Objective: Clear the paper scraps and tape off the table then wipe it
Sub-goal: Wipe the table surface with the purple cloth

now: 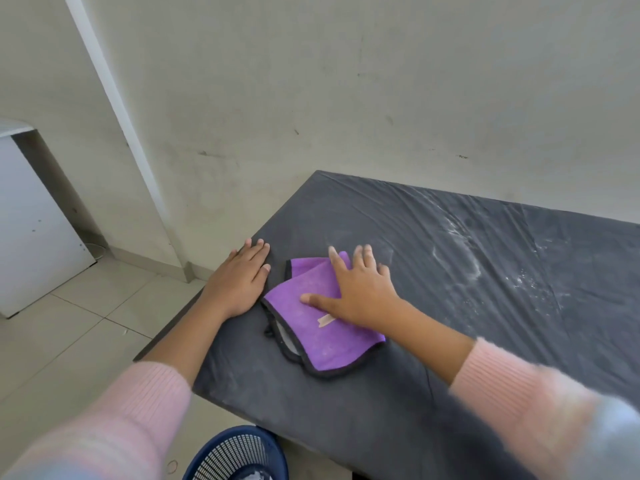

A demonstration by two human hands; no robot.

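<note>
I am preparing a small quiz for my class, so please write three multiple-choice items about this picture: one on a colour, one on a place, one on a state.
1. What colour is the cloth?
A. Purple
B. Green
C. White

2. Where does the left hand rest?
A. On the cloth
B. On the table, left of the cloth
C. In the air, touching nothing

3. What is the right hand doing?
A. It is curled into a fist
B. It is lifting the cloth off the table
C. It is pressing the cloth down with its fingers spread

Answers:
1 A: the cloth is purple with a dark edging.
2 B: the palm lies flat on the dark table beside the cloth.
3 C: straight fingers lie on the cloth, which lies on the table.
</note>
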